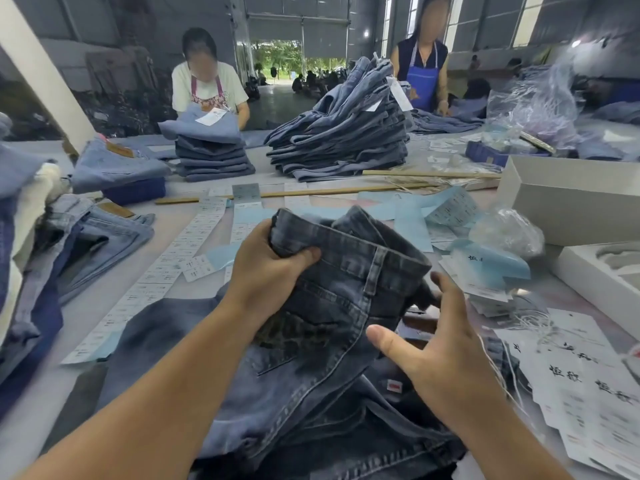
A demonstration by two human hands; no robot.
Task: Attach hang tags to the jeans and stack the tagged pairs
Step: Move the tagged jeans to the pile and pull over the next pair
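A dark grey-blue pair of jeans (332, 306) lies in front of me with its waistband lifted and bunched. My left hand (270, 268) grips the raised waistband at its left end. My right hand (440, 344) hovers at the right side of the waistband, fingers spread, thumb touching the denim near the back seam. More dark jeans (363, 427) lie underneath. White hang tags (581, 379) with black script and loose string lie at my right.
Strips of paper labels (180, 251) and blue backing sheets (412, 216) cover the table's middle. Stacks of jeans (346, 133) stand across the table, where two people work. Loose jeans (93, 233) pile at left. White boxes (568, 199) sit at right.
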